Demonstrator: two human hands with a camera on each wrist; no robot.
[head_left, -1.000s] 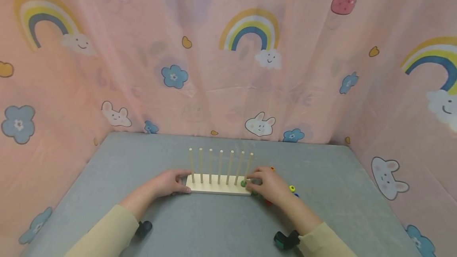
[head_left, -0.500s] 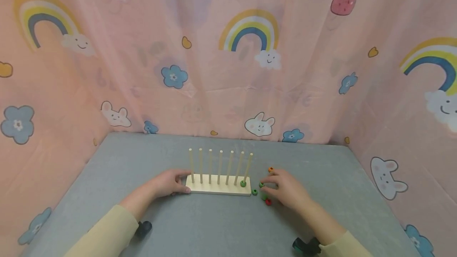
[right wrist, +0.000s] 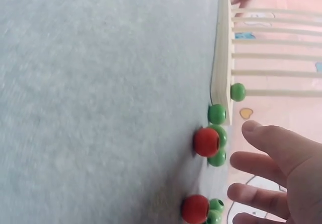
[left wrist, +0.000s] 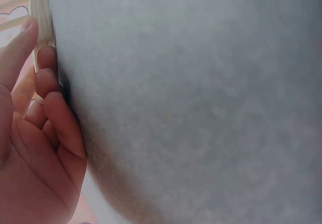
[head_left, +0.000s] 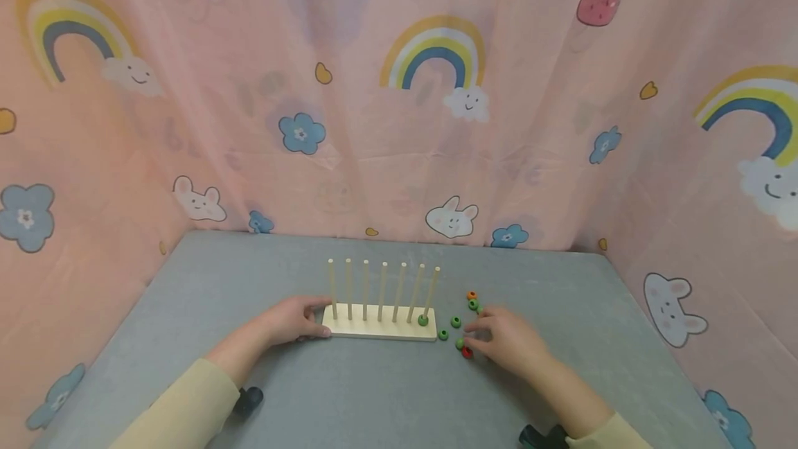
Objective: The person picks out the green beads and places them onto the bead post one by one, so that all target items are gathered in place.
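My left hand (head_left: 296, 317) grips the left end of a pale wooden peg board (head_left: 374, 330), thumb on the near side. Upright rods stand in a row along it. One green bead (head_left: 423, 320) sits at the foot of the rightmost rod. Just right of the board, my right hand (head_left: 511, 339) hovers over loose beads with its fingers relaxed and nothing between them. Nearest its fingertips lie a green bead (head_left: 459, 343) and a red bead (head_left: 467, 353); two more green beads are closer to the board. In the right wrist view, a second red bead (right wrist: 195, 209) lies below the fingers.
Farther back on the grey table (head_left: 349, 400) lie an orange bead (head_left: 472, 295) and a green bead (head_left: 473, 305). The right hand hides part of the bead group. A pink patterned curtain (head_left: 374, 179) surrounds the table's back and sides.
My right hand has left the rightmost rod and moved right over the loose beads, uncovering the green bead on that rod. The left hand keeps its hold on the peg board.
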